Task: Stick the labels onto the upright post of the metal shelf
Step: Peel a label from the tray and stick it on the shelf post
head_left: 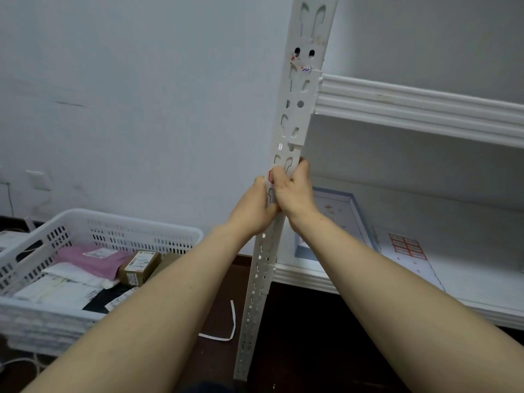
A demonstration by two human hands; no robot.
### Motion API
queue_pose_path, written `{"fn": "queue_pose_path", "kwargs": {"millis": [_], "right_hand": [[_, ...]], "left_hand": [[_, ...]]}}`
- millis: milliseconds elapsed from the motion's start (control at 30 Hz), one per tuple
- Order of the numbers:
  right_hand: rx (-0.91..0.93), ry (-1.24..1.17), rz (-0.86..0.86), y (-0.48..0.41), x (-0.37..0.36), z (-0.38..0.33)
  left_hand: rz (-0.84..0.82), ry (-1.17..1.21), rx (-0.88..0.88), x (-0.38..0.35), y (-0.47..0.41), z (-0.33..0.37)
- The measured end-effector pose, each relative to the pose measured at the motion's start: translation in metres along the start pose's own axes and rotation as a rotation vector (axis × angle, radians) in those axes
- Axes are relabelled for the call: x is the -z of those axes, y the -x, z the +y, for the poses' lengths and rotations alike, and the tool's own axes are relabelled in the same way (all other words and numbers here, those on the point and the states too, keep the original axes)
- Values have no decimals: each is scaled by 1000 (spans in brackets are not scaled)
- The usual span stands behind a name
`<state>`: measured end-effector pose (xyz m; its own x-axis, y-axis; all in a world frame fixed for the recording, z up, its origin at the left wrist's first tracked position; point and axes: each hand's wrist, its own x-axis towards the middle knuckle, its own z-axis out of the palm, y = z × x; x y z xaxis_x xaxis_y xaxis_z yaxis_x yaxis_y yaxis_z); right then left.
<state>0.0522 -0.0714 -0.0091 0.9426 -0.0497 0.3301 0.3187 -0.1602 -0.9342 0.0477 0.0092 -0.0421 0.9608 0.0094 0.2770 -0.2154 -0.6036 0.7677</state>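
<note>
Left hand and right hand are clamping together around the white post, pressing on a red-edged label. Blue scribble higher up is looking too blurry to read.

label: mostly under hands | post: top cut off | label sheet: print unreadable

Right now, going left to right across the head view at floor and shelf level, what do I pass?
White basket → paper strip → upright post → blue-edged sheet → sheet of red labels.
</note>
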Motion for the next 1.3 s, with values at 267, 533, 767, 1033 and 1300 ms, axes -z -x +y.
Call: {"fn": "queue_pose_path", "kwargs": {"millis": [267, 533, 767, 1033, 1300], "right_hand": [[36, 32, 2, 0, 0, 1], [38, 112, -7, 0, 3, -2], [37, 239, 37, -3, -2, 4], [43, 236, 73, -3, -2, 2], [348, 208, 225, 6, 27, 19]], "left_hand": [[1, -14, -8, 0, -2, -3], [1, -22, -26, 1, -1, -5], [-8, -5, -94, 2, -2, -7], [0, 3, -120, -1, -2, -9], [7, 13, -75, -1, -3, -12]]}}
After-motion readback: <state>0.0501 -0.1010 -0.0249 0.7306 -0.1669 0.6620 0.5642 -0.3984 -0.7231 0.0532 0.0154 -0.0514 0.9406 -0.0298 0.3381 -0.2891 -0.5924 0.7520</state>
